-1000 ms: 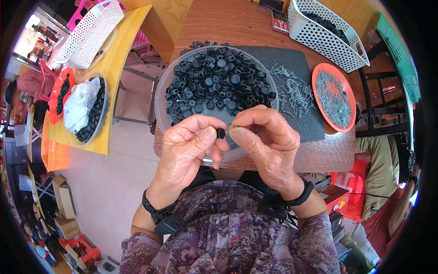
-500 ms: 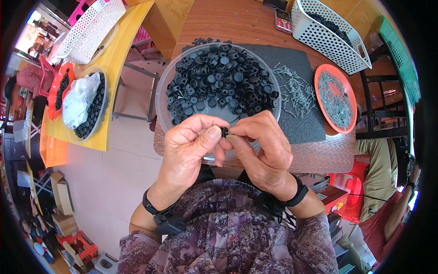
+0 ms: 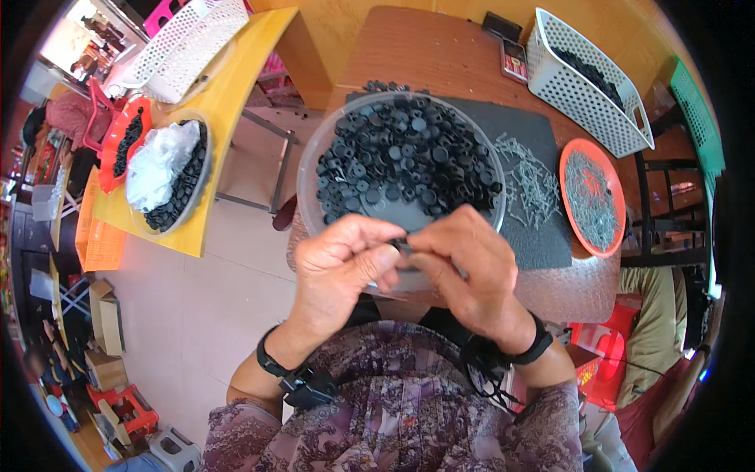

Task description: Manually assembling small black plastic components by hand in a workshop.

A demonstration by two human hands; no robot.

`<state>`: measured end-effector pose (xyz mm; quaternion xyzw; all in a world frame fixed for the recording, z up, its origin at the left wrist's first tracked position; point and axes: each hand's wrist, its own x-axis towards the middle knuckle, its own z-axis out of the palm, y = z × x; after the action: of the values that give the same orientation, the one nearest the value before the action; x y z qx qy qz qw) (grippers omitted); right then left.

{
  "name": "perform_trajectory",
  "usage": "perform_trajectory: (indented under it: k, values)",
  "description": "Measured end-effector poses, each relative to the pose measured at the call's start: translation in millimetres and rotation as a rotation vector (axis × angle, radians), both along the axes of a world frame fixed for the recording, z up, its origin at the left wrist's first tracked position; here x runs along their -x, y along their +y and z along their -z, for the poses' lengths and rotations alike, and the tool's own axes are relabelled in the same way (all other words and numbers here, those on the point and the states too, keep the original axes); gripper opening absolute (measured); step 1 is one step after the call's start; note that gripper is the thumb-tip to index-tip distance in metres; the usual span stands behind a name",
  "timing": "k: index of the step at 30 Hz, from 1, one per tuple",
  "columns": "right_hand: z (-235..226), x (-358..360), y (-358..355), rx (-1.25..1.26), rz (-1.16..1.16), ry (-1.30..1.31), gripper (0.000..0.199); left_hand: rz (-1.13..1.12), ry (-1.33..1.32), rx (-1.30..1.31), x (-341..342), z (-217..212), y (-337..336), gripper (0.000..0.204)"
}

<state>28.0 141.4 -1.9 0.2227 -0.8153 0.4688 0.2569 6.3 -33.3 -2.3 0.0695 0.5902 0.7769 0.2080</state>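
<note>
- Wears a purple patterned top [image 3: 393,385] nearest the camera, with a black band [image 3: 271,358] on the left wrist;
- Clamps a small black part [image 3: 401,245] between thumb and forefinger of the left hand [image 3: 334,267], hiding most of it; keeps it raised above the near side of a round clear tub [image 3: 307,181];
- Brings thumb and forefinger of the right hand [image 3: 472,267] together at the right end of the same part, close against the left fingertips; blurs there, so cannot tell exactly what lies under the tips;
- Shows no bare metal between the hands now, unlike half a second ago, with a thin shank visible beside the right fingertips; suggests, for the work in hand, a shank driven further in or merely covered; cannot tell which;
- Views everything slightly further right than then, probably from a turn of the head;
- Has black caps [image 3: 417,149] heaped beyond the hands, inside the tub;
- Has loose screws [image 3: 527,185] right of it on a dark mat [image 3: 543,245]; then more on an orange-red plate [image 3: 582,145];
- Has a white perforated basket [image 3: 582,110] farther off, near a phone [image 3: 514,63].
</note>
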Motion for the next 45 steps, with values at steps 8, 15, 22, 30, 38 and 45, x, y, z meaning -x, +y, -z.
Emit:
perform_trajectory:
  k: [8, 15, 22, 30, 38, 45]
  values:
    - [13.2, 16.1, 6.2, -0.388, 0.058, -0.063, 0.017, -0.124, 0.151, 0.043, 12.0, -1.0, -10.8, 0.018]
    - [19.8, 21.5, 1.6, -0.615, 0.000, -0.047, 0.016, -0.109, 0.111, 0.041, 8.9, -1.6, -11.1, 0.019]
    - [-1.1, 7.4, -4.4, -0.239, -0.003, -0.152, 0.021, -0.041, 0.107, -0.014, 5.2, -0.2, -1.0, 0.021]
    - [2.6, -0.2, -6.0, 0.170, 0.035, -0.231, 0.027, -0.051, 0.028, -0.174, 11.2, 1.9, 3.6, 0.019]
    - [4.3, -8.1, -6.9, 0.415, 0.078, -0.390, 0.027, -0.075, 0.019, -0.218, 7.9, 2.7, 9.0, 0.020]
    - [9.5, -8.1, -1.9, 0.800, -0.083, -0.517, 0.028, -0.093, 0.055, -0.129, 1.9, -1.2, 8.6, 0.021]
